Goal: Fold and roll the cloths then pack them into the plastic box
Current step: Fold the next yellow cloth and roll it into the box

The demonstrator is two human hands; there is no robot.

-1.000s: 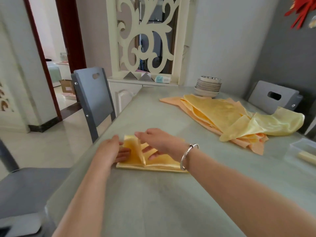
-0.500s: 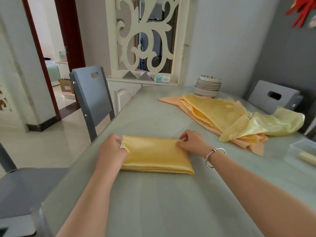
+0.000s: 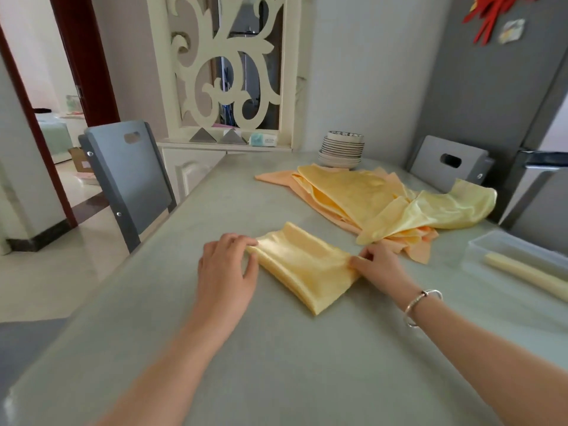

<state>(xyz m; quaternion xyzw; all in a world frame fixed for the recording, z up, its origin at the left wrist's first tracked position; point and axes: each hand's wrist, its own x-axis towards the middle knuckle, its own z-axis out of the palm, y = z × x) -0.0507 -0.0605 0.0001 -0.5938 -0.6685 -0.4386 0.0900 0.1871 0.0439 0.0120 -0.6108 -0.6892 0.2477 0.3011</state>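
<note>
The folded yellow cloth [image 3: 304,265] no longer lies square to the table edge as it did half a second ago; it now sits turned on the table [image 3: 276,364], one corner pointing toward the bottom of the frame and another toward the pile behind it, just above the centre of the picture. The left hand [image 3: 227,269] pinches the cloth's left corner between thumb and fingertips, fingers curled over the fabric; the right hand [image 3: 379,265], a bangle [image 3: 422,307] on its wrist, grips the right corner, where the satin bunches into small creases. A second ago both hands were pressing the layers together in a narrow bundle; half a second ago the cloth was a flat rectangle held at its two far corners; the turn, then, is the newest change. By the look of it the folding of this piece is finished, and the rotation likely sets up the rolling; that is a judgement only. The plastic box [image 3: 491,247] stands at the right edge of the frame, well apart from the hands, with one pale rolled cloth [image 3: 528,276] already lying in it. The pile of unfolded cloths [image 3: 368,198] waits in the upper middle right, in front of a stack of bowls [image 3: 341,149]; so most of the task remains.
</note>
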